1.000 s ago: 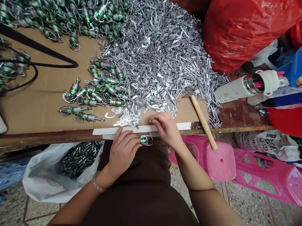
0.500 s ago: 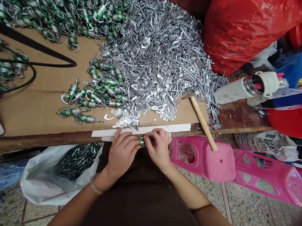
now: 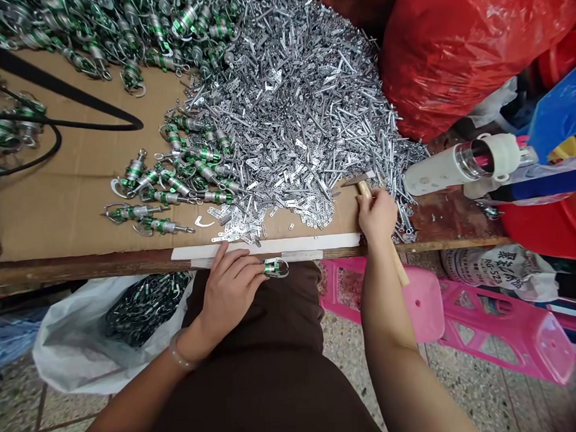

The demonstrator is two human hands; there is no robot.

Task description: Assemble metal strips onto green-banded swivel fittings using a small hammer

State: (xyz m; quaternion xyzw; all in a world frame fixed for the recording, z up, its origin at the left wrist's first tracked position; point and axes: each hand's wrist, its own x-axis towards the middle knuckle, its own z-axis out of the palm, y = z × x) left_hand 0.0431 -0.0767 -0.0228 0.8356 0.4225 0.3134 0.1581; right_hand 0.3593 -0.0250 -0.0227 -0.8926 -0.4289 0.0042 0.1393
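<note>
Your left hand (image 3: 233,283) pinches a green-and-silver metal fitting (image 3: 274,267), your right hand (image 3: 380,217) wraps snugly round the wooden-handled hammer (image 3: 400,269) near its head.

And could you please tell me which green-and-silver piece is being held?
The piece in the left hand, by the table's front edge; the others lie on the cardboard.

Single head-worn camera, set above the wearer's dark brown garment (image 3: 257,383), which fills the lower centre; it faces forward and steeply down, with the cardboard-covered worktable (image 3: 70,152) spanning the upper half. Range close, field wide: left hand (image 3: 231,288) just left of frame centre, right hand (image 3: 378,219) right of centre, speckled floor (image 3: 13,422) farther below, in the lower corners.
</note>
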